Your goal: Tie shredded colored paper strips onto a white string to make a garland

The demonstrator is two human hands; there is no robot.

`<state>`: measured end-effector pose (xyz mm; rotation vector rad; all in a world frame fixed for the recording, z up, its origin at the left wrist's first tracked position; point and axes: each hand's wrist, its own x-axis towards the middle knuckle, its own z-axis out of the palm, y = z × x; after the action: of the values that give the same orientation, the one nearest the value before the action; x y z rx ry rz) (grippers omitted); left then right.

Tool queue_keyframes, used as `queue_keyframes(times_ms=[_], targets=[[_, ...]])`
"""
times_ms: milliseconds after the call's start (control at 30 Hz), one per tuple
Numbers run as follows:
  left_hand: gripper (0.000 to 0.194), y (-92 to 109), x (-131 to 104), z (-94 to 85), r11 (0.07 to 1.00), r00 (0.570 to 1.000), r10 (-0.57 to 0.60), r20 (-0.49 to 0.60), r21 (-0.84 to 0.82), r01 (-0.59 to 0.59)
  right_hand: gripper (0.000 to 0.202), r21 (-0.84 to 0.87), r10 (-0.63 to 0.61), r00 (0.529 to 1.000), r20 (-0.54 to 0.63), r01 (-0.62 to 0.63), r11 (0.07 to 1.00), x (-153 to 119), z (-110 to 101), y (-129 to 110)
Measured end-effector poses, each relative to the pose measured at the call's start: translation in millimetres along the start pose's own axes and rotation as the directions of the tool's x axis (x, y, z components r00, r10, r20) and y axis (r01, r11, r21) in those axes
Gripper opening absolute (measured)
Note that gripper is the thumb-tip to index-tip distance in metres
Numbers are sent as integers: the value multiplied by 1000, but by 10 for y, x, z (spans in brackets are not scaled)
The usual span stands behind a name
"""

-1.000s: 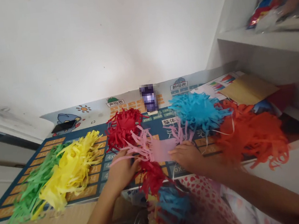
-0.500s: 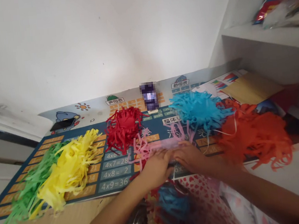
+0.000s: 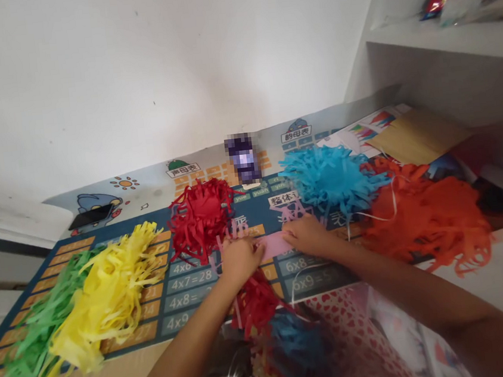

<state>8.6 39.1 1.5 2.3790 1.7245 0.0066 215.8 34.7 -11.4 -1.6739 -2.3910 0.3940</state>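
Pink fringed paper (image 3: 274, 245) at centre frame, its plain band lying flat between two hands. Left hand (image 3: 241, 258) grasps the band's left end; right hand (image 3: 309, 236), fingers curled, grasps the right. Red fringed bundle (image 3: 204, 212) just up and left, blue one (image 3: 331, 175) up and right. Looks like a folding or smoothing step. Next move, I'd judge, calls for edges kept even and light pressure, fringe clear of the crease.

Desk mat (image 3: 263, 210) reads "声母表" & "韵母表" at bk., "yuan" ctr., "4x7=28" nr. frt.
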Motion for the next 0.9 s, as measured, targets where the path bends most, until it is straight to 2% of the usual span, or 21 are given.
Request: queue_keyframes(times_ms=[133, 300, 633, 767, 900], targets=[[33, 4, 43, 32, 999, 999, -33, 9, 36, 33, 15, -7, 24, 1000, -13, -24, 1000, -26, 68, 37], [34, 2, 105, 32, 998, 998, -57, 37, 37, 55, 10, -14, 20, 996, -87, -22, 1000, -60, 94, 81], [32, -18, 99, -9, 999, 996, -31, 78, 28, 29, 17, 24, 51, 996, -73, -49, 999, -50, 116, 92], [33, -8, 110, -14, 999, 996, -34, 85, 12, 33, 14, 14, 76, 996, -54, -75, 997, -41, 112, 72], [33, -7, 125, -2, 999, 995, -43, 89, 5, 42, 16, 16, 83, 994, -76, -82, 997, -32, 108, 69]])
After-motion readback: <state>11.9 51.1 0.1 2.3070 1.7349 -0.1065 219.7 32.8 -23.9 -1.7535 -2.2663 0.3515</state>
